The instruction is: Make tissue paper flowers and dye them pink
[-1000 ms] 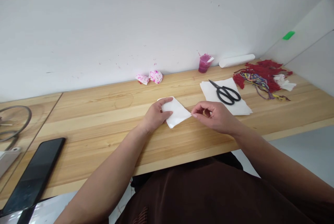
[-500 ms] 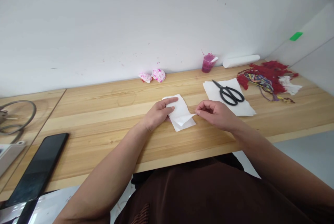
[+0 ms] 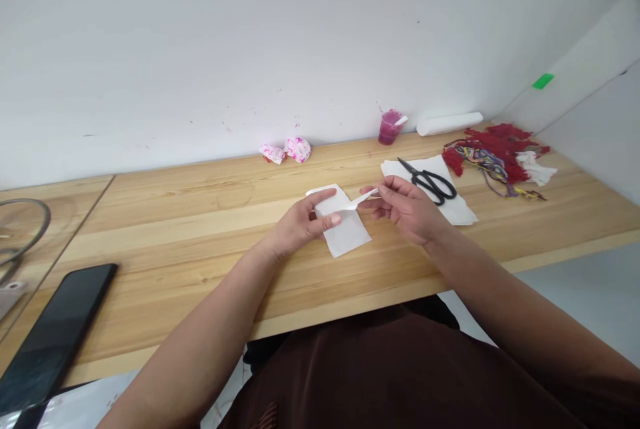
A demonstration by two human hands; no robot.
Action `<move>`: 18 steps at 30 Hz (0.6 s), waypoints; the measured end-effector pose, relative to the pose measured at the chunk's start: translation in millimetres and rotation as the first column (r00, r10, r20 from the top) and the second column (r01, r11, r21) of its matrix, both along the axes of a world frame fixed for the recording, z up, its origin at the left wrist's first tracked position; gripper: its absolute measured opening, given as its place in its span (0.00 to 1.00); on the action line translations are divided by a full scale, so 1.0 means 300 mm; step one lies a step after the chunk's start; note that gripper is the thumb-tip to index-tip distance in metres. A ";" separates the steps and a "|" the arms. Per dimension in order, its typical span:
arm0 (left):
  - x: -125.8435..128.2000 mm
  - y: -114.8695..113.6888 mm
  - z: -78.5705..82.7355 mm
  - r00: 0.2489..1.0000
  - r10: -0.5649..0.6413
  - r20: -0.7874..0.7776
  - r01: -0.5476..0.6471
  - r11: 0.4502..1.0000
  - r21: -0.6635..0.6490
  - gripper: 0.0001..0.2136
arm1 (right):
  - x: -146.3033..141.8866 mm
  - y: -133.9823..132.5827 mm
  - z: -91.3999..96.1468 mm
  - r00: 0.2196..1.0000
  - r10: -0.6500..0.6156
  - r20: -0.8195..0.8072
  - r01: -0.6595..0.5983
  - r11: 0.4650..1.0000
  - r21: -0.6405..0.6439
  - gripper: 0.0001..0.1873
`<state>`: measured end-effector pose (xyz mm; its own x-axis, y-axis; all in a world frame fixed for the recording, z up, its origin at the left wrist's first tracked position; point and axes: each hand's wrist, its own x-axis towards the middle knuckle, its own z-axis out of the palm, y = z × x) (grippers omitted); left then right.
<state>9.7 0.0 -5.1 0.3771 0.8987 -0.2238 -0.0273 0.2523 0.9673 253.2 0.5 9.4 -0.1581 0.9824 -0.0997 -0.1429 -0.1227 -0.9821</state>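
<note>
A small white sheet of thin paper or tissue [image 3: 347, 235] lies on the wooden table in front of me, with a layer of it lifted toward the right. My left hand [image 3: 305, 221] rests on its left side, thumb and index finger on the sheet. Between thumb and fingers, my right hand [image 3: 405, 207] pinches the raised end of the white layer. Just beyond my right hand, black-handled scissors [image 3: 431, 182] rest on a stack of white sheets [image 3: 460, 212], which the hand partly covers.
Near the wall stand two pink-stained white bundles [image 3: 299, 149] and a cup of magenta liquid [image 3: 391, 127]. A white roll [image 3: 450, 123] lies to its right. Red cloth [image 3: 505, 145] and colored cords [image 3: 483, 159] are heaped at the right. A phone [image 3: 60, 322] lies at the left.
My right hand has lifted the pinched layer up and away, baring more of the sheet beneath. My left thumb has shifted lower on the paper. The whole view has moved slightly.
</note>
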 end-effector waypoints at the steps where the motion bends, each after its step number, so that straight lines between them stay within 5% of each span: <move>1: 0.004 0.000 -0.003 1.000 0.010 -0.013 -0.010 1.000 0.010 0.38 | 0.001 0.009 0.000 1.000 -0.002 -0.014 0.002 1.000 0.016 0.21; 4: 0.013 0.002 -0.013 0.998 0.044 -0.035 -0.042 0.998 0.036 0.39 | 0.028 0.028 0.012 0.995 -0.075 0.062 0.063 0.980 0.188 0.19; 9: 0.005 0.008 -0.025 0.997 0.019 -0.078 -0.012 0.996 0.090 0.39 | 0.152 0.015 0.029 0.871 -0.376 0.316 0.167 0.832 0.530 0.11; 18: -0.009 0.014 -0.029 0.960 -0.040 -0.277 0.085 0.985 0.151 0.30 | 0.332 -0.005 -0.005 0.592 -0.543 0.596 0.370 0.840 0.398 0.14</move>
<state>7.0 4.3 -13.8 0.3790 0.9076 -0.1805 0.2528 0.0861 0.9637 352.8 -1.0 7.9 0.3409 0.9123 0.2269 0.5732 -0.0105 -0.8193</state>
